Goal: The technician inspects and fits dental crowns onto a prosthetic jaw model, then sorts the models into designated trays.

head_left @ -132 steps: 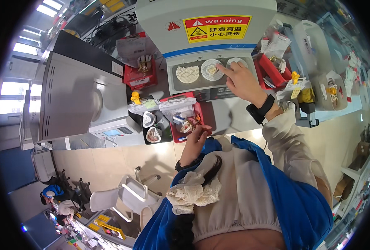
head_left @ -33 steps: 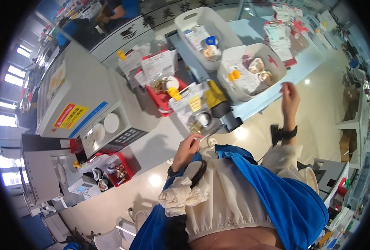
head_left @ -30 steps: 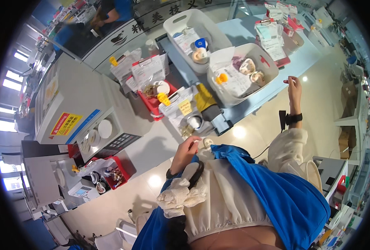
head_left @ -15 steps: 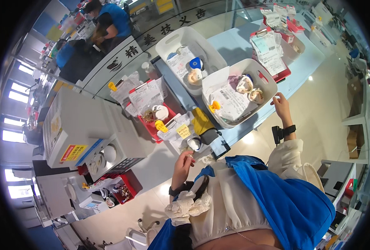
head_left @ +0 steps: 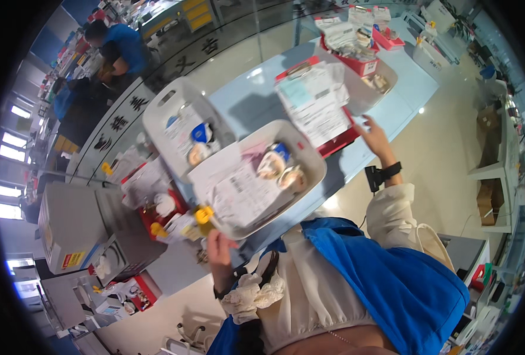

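My left hand [head_left: 220, 251] is at the near left corner of a white plastic bin [head_left: 316, 171], its fingertips against or just beside the rim. Blur hides whether they grip it. Inside the bin lie a printed sheet [head_left: 239, 189], dental models [head_left: 272, 165], a blue piece [head_left: 281, 149] and a yellow clip [head_left: 204, 214]. Farther right, my right hand [head_left: 376, 139] has its fingers apart at the right end of a red tray [head_left: 340, 144], touching or nearly touching it. Clipped papers [head_left: 313, 100] cover most of that tray.
Another white bin [head_left: 162, 103] with models and a blue piece stands behind. At left are a red tray [head_left: 177, 204] with papers, a yellow clip [head_left: 158, 230] and a grey machine [head_left: 70, 222]. More red trays [head_left: 366, 66] fill the far right. Two people [head_left: 120, 50] sit beyond the glass.
The view has shifted. My left hand has come to the white bin's near corner; my right hand has moved from that bin to the red tray. The bin now covers the spot where the yellow pouch lay.
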### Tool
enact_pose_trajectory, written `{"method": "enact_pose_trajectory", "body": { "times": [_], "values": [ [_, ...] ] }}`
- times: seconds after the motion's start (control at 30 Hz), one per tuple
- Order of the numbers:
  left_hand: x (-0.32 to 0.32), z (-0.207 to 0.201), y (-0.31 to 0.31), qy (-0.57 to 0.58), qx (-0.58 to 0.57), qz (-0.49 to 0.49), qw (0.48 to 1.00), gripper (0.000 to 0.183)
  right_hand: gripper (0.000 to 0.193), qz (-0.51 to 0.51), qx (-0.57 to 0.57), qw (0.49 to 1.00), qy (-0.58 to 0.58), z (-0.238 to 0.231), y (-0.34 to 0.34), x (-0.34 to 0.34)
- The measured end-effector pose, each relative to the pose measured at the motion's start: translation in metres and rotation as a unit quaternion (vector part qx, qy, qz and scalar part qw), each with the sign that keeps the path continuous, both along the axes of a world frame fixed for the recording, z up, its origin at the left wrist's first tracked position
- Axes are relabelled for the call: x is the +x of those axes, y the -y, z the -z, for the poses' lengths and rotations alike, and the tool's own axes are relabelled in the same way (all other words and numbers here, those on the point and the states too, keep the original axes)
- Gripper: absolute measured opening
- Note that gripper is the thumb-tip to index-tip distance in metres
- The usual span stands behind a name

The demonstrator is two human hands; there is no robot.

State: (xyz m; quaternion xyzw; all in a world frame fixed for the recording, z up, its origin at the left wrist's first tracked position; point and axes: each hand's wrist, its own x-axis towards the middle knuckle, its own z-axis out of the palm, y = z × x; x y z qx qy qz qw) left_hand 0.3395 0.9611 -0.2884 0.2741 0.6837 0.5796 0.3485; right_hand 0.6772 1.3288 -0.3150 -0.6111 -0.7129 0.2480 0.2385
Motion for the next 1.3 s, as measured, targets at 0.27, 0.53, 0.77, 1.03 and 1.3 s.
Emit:
{"method": "enact_pose_trajectory", "body": {
  "times": [0.27,0.53,0.77,1.03,1.3],
  "values": [
    [0.033,-0.020,-0.024,-0.257,-0.171,-0.146,0.940,0.019,0.063,-0.290,-0.251,0.921,-0.065,0.002,-0.062,-0.006],
    [0.070,-0.047,-0.077,-0.206,-0.125,-0.145,0.960,0.018,0.060,-0.340,-0.209,0.911,-0.099,0.013,-0.064,-0.009],
    [0.129,-0.074,-0.162,-0.162,-0.021,-0.059,0.985,0.019,0.057,-0.386,-0.191,0.902,-0.022,0.012,-0.082,-0.011],
    [0.237,-0.020,-0.238,-0.074,-0.114,0.139,0.981,0.021,0.076,-0.462,-0.163,0.872,0.017,0.001,-0.098,0.012],
    [0.303,-0.022,-0.319,-0.059,-0.149,-0.001,0.987,0.020,0.038,-0.518,-0.319,0.746,-0.270,-0.074,-0.254,0.106]
  ]
}}
